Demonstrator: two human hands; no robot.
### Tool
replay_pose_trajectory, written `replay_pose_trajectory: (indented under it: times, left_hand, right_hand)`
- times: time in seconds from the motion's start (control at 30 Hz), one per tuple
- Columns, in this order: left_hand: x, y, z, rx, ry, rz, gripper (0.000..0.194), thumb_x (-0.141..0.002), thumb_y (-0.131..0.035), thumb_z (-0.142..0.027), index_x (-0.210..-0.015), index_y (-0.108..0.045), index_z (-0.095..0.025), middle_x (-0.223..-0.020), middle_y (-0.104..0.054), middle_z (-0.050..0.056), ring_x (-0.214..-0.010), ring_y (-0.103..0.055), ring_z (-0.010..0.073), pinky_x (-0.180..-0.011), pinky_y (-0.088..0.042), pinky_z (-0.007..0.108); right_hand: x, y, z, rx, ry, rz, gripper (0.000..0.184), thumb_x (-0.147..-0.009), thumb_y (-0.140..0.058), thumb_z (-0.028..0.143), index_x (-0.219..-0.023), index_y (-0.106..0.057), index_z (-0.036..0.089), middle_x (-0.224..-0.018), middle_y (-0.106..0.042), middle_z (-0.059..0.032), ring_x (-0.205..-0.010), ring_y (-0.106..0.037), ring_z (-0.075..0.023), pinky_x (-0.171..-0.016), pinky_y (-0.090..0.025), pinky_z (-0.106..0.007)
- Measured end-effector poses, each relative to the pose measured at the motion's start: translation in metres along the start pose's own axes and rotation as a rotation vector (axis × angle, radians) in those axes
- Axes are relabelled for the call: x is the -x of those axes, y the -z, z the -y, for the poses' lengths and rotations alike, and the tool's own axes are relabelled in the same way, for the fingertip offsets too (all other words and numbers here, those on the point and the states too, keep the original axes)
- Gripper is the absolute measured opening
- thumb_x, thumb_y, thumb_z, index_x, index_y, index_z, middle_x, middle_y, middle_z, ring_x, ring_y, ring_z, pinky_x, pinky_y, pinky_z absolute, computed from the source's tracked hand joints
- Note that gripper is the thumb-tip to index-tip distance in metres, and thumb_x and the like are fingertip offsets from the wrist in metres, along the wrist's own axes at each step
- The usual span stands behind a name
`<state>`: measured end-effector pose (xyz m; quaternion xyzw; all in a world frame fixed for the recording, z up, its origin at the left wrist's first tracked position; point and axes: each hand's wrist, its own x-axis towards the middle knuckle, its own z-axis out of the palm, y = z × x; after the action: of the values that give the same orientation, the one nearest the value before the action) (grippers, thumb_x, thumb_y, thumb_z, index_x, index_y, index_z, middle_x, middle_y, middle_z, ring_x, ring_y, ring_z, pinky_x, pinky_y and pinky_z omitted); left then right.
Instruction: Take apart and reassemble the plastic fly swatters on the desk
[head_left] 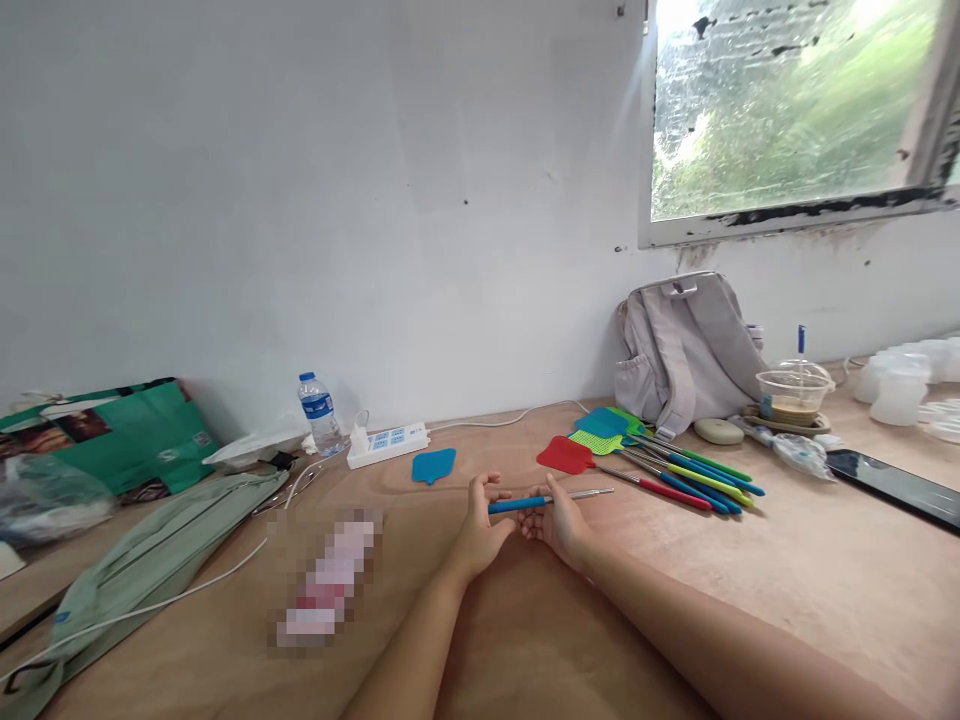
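Observation:
A fly swatter handle [517,505] with a blue grip and a thin metal rod lies level across my two hands. My right hand [562,528] is closed round it, thumb on top and fingers curled below. The grip's blue end reaches the palm side of my left hand [476,530], whose thumb and fingers are apart around it. Beyond my hands, a loose blue swatter head [433,466] lies flat on the table. To the right is a pile of fly swatters, with a red swatter [566,455] in front and green and blue ones behind.
A white power strip [388,444] and a water bottle [321,415] stand near the wall. At right are a grey backpack [686,350], a drink cup [793,392] and a phone [896,485]. At left lie a green bag [120,435], grey-green fabric [161,560] and a blurred pinkish item [330,580].

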<state>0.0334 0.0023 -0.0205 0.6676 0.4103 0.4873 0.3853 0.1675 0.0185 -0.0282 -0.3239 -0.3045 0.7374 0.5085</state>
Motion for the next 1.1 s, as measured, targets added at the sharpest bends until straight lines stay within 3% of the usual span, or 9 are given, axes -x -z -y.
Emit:
replay_pose_trajectory:
  times: [0.13,0.6,0.83,1.0,1.1]
  left_hand:
    - [0.0,0.002,-0.005,0.104,0.058,0.041,0.056,-0.054,-0.042,0.002,-0.102,-0.034,-0.024,-0.117,-0.036,0.006,-0.106,-0.047,0.019,-0.086,-0.04,0.034]
    - [0.002,0.007,-0.005,0.16,-0.013,0.101,0.061,-0.051,-0.04,0.001,-0.105,-0.032,-0.025,-0.118,-0.035,0.006,-0.116,-0.04,0.0206,-0.094,-0.033,0.037]
    - [0.005,0.003,-0.01,0.229,-0.012,0.108,0.062,-0.048,-0.039,-0.002,-0.105,-0.032,-0.027,-0.123,-0.029,0.005,-0.12,-0.035,0.0237,-0.084,-0.041,0.033]
    - [0.002,0.004,0.002,0.221,-0.013,0.128,0.064,-0.048,-0.039,-0.003,-0.108,-0.032,-0.027,-0.125,-0.029,0.005,-0.12,-0.035,0.0241,-0.087,-0.039,0.035]
    - [-0.007,0.011,0.017,0.149,-0.013,0.051,0.053,-0.059,-0.04,-0.009,-0.11,-0.035,-0.024,-0.122,-0.036,0.006,-0.118,-0.037,0.0231,-0.093,-0.033,0.039]
  right_hand:
    - [-0.004,0.002,-0.004,0.001,0.013,-0.026,0.043,-0.086,-0.018,0.047,-0.065,-0.043,0.019,-0.043,-0.051,-0.0033,-0.034,-0.046,-0.0151,-0.04,-0.032,-0.025]
    - [0.002,-0.008,-0.006,0.035,0.044,-0.071,0.046,-0.088,-0.017,0.04,-0.059,-0.045,0.017,-0.046,-0.055,-0.0057,-0.036,-0.049,-0.0142,-0.037,-0.031,-0.023]
    - [0.003,-0.007,-0.008,0.04,0.085,-0.042,0.048,-0.088,-0.017,0.041,-0.056,-0.043,0.017,-0.045,-0.055,-0.0058,-0.036,-0.048,-0.0136,-0.036,-0.03,-0.022]
    - [0.0,-0.004,-0.007,0.037,0.081,-0.014,0.049,-0.087,-0.018,0.044,-0.057,-0.045,0.017,-0.045,-0.053,-0.0047,-0.037,-0.047,-0.0133,-0.038,-0.032,-0.023]
    - [-0.002,-0.002,-0.005,0.032,0.046,-0.01,0.049,-0.086,-0.019,0.049,-0.06,-0.045,0.017,-0.047,-0.052,-0.0034,-0.037,-0.048,-0.0129,-0.041,-0.034,-0.023]
